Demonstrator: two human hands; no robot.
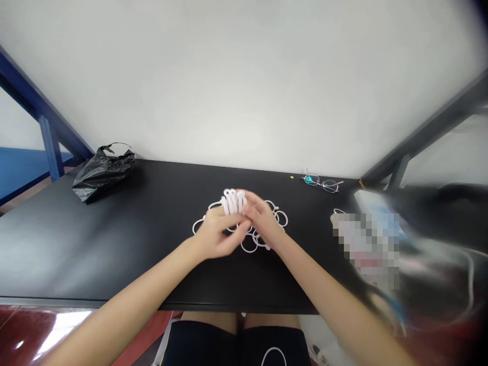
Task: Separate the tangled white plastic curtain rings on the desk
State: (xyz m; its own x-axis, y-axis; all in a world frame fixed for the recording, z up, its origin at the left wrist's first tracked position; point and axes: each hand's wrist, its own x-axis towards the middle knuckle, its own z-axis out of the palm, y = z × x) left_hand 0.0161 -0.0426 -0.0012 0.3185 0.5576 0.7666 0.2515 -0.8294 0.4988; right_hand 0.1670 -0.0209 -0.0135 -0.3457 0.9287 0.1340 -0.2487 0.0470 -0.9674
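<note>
Above the middle of the black table, several white curtain rings stand bunched side by side, their small round eyelets pointing up. My left hand is closed around this bunch, its thumb stretched toward the right. My right hand meets it from the other side, fingers bent against the right end of the bunch; its fingertips are partly hidden. Beneath and around both hands lie loose white rings on the tabletop, some of them covered by the hands.
On the black table, a crumpled black plastic bag sits at the back left. Wire-framed glasses lie at the back right. A blurred, partly pixelated package is at the right. Another white ring rests on my lap.
</note>
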